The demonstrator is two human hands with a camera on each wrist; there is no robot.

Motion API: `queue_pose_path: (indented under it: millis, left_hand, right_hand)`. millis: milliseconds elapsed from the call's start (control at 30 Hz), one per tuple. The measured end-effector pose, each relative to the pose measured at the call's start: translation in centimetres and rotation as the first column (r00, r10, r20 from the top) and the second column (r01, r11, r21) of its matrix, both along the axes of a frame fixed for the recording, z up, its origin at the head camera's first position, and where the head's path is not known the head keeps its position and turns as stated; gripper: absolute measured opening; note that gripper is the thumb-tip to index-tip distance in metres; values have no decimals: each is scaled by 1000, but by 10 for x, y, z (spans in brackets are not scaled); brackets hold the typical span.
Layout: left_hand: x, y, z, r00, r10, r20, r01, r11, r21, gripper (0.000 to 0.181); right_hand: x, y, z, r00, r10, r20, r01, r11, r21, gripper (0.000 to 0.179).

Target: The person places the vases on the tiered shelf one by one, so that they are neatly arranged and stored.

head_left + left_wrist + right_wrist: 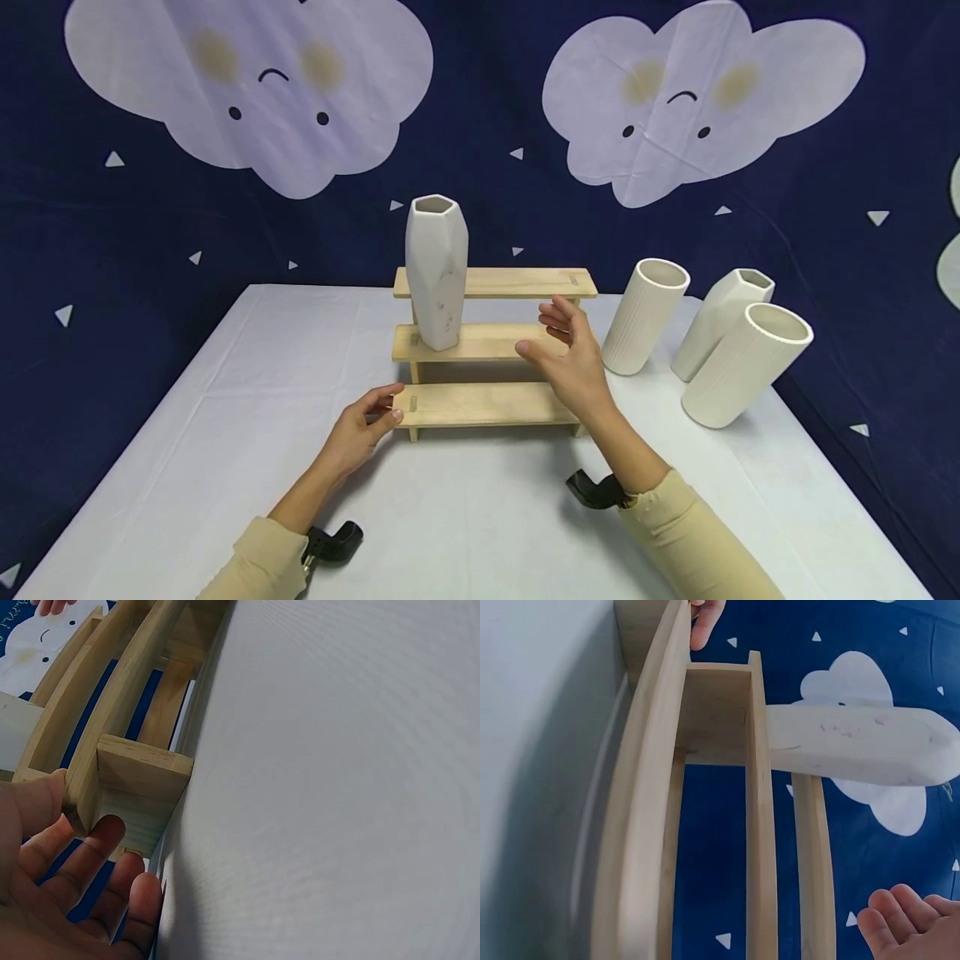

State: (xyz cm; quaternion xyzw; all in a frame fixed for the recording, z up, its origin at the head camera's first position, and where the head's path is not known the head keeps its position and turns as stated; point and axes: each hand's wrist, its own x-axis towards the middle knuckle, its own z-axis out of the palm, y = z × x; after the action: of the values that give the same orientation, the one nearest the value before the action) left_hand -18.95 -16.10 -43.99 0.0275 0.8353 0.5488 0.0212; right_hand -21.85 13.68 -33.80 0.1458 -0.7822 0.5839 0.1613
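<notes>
A three-tier wooden display stand point(491, 404) stands on the white-covered table. On its middle tier, toward the left end, a white faceted vase point(437, 275) with faint marbling stands upright; in the right wrist view this vase point(855, 742) appears sideways. My left hand point(356, 437) pinches the left end of the lowest tier point(86, 787), thumb on one face and a fingertip under it. Over the right end of the middle tier, my right hand point(573, 367) is raised with loosely bent fingers and holds nothing. Only some of its fingertips point(900, 919) show in the right wrist view.
To the right of the stand are a white ribbed cylindrical vase point(645, 321), another faceted vase point(716, 325) and a smoother-looking cylindrical vase point(742, 371) partly covering it. A dark blue cloth point(487, 125) with clouds hangs behind the table point(465, 517).
</notes>
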Motion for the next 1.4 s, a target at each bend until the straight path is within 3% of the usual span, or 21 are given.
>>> queue_pose_path:
  millis: [933,1400]
  left_hand:
    - [1,0,0,1000,-2,-13,2,1000,3,42]
    - [0,-1,-2,1000,-8,-22,9,1000,11,42]
  right_hand:
    - [44,67,-24,983,-173,-64,172,985,-17,62]
    - [51,103,-42,949,-313,-46,311,950,-43,59]
